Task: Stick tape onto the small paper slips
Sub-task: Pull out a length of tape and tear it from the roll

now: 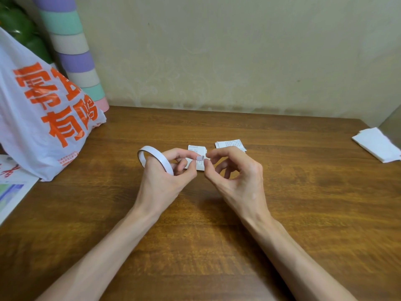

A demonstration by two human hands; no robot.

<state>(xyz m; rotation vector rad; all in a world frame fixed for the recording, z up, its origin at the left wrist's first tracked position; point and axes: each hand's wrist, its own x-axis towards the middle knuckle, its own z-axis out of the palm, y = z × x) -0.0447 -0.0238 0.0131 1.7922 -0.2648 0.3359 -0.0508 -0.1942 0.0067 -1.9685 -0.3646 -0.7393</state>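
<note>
Far left: white plastic bag (43, 105) with orange print, a pastel striped roll (73, 51) standing behind it, and printed sheets (13, 192) by its lower edge. All of it sits well apart from the work.

Your left hand (165, 177) carries the tape roll (152, 157). The ring is looped over the fingers, and thumb and forefinger pinch the strip where it leaves the roll. Your right hand (236, 177) pinches the short tape end (200, 158) between thumb and index tip, other fingers loosely curled. The two pinches nearly touch, so very little tape is out.

Key relation: the nearer paper slip (194, 148) lies flat right under and just beyond your fingertips, partly hidden by them, with its long axis running away from you. Both hands are about equally near it. My read is pull to length, then straight down. Pulled tape would run left-right, across that axis.

The second slip (230, 144) lies just right of the first and apart from it, beyond your right knuckles. Your right hand is nearer to it. Can't tell whether either slip already has tape.

Far right: folded white paper (377, 144) at the bench edge, well apart.

Surface is a dark wood-grain bench (206, 246), flat. I'd guess a loose slip lifts or slides when tape touches it. Behind is a pale patterned wall (217, 51), with a corner at the right.
</note>
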